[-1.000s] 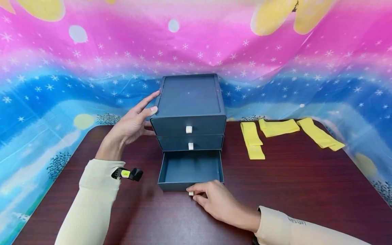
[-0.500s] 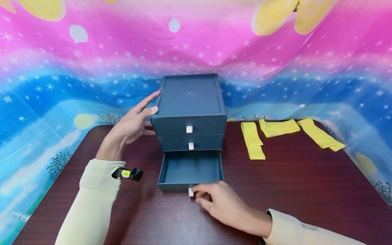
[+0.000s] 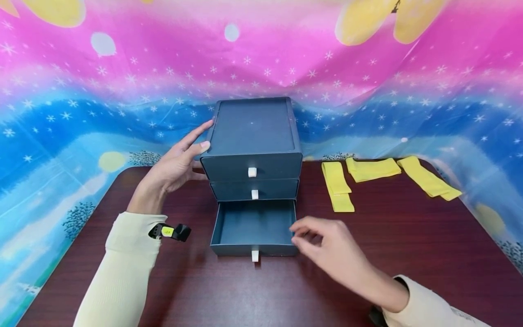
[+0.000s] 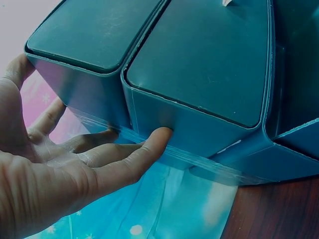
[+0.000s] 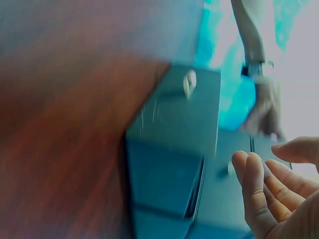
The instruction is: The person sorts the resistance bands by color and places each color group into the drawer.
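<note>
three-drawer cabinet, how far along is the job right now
Done: the bottom drawer stands open, its white handle free of both hands. In hand: the left hand rests against the side of the three-drawer cabinet, while the right hand, holding nothing, is by the drawer's right edge. Left, probably: loading the three yellow bands lying on the table, then closing the drawer.

2 hands, 1 cabinet – 3 drawers, 3 tabs – 3 yellow strips
</note>
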A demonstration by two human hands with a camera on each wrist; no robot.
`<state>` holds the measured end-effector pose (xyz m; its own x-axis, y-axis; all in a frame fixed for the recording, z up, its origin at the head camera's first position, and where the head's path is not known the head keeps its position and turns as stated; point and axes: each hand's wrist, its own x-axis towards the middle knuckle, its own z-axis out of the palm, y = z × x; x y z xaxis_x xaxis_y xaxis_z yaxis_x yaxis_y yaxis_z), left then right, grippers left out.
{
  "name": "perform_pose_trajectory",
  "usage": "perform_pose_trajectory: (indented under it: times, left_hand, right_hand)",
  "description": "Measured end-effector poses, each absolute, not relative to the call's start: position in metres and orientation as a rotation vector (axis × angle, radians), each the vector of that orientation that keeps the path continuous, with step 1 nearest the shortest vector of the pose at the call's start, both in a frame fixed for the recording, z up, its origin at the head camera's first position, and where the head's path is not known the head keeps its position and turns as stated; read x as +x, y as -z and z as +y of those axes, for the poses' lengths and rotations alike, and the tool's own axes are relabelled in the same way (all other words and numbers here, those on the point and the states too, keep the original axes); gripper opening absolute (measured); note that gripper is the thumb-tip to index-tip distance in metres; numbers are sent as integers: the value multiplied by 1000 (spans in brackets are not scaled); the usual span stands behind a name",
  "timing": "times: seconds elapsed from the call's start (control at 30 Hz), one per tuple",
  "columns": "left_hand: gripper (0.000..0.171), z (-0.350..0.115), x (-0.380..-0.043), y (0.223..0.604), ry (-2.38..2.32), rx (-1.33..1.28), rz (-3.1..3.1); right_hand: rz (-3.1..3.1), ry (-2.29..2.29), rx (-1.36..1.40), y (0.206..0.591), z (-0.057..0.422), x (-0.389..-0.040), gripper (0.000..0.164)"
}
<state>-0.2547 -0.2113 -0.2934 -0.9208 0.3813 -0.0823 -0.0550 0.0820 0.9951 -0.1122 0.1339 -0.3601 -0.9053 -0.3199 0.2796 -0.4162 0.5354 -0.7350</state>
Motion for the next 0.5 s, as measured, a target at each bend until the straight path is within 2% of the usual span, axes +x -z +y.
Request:
perform_pose_trajectory:
  times: [0.27, 0.5]
  left_hand:
    - [60, -211, -255, 294, -1901, 325, 2055]
    - [60, -210, -254, 293, -1901, 329, 2051]
  right_hand:
    - [-2699, -1137, 434, 355, 174, -148, 18]
    - [-2770, -1010, 335, 366, 209, -187, 19]
